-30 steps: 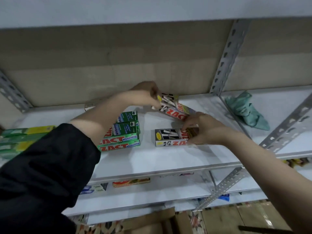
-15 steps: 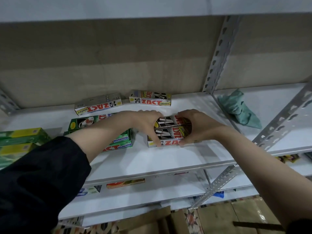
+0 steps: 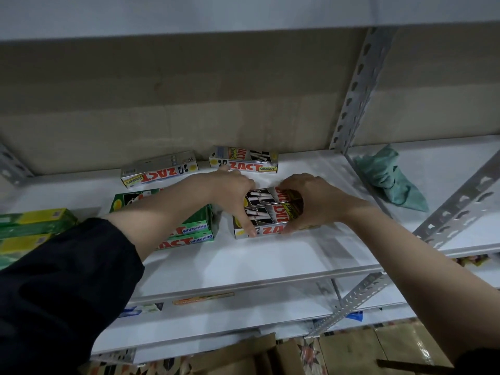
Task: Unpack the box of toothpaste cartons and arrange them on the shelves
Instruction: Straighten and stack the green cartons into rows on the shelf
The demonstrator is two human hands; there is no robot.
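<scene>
Two black Zact Smokers cartons (image 3: 266, 212) sit side by side mid-shelf (image 3: 270, 261) — left hand (image 3: 232, 196) and right hand (image 3: 311, 201) bracket the ends, likely squaring them. Left fingers lie straight against the pair; right fingers curl round its end.

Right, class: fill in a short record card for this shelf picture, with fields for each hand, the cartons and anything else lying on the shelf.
left hand: left hand with straight fingers against the left end of the black Smokers cartons
right hand: right hand curled round their right end
green cartons: Whitening stack, left of the black pair
rear cartons: two Smokers cartons near the back wall
other: green cloth on the white shelf, at right
</scene>
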